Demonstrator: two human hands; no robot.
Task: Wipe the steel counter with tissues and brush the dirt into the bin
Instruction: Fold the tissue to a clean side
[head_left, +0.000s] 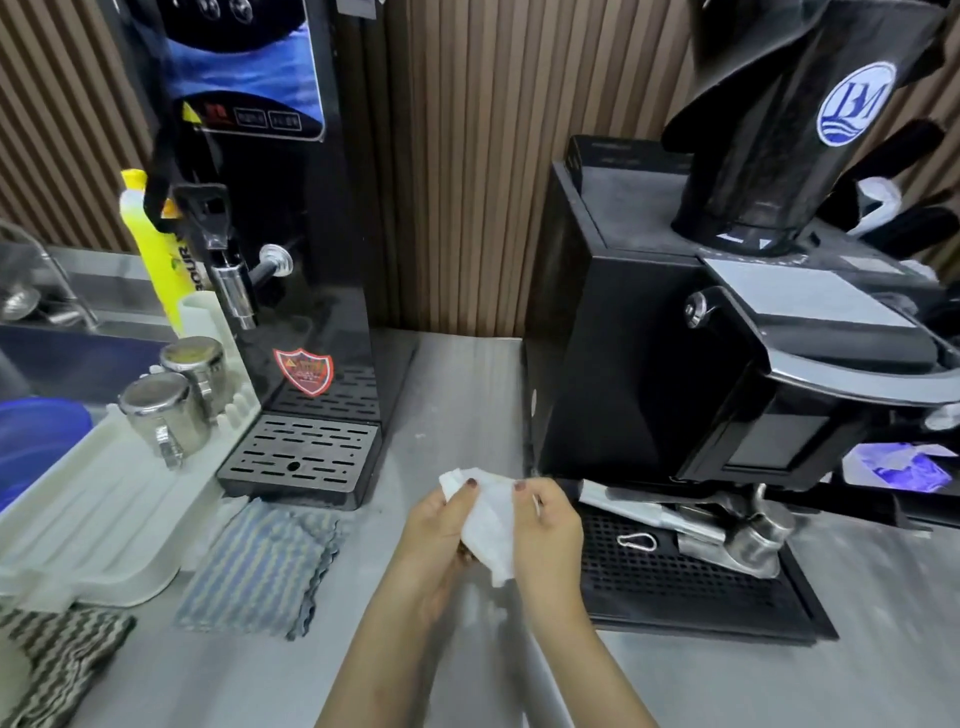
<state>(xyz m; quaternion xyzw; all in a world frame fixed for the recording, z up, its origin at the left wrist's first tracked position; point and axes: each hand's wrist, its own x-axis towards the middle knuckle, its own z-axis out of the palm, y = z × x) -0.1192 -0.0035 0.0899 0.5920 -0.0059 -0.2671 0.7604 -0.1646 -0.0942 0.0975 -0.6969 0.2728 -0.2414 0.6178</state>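
Between one black boiler (291, 312) and one black grinder (649, 338) we find an open strip of steel counter (457, 374), then two striped cloths (260, 566), two steel cups (161, 415), and our left hand (441, 525) and right hand (545, 525) pinching one white tissue (491, 525) above it.

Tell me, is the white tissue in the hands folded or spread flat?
Folded, loosely. The tissue shows doubled layers and creases, pinched between the left hand and right hand above the steel counter, not laid open.
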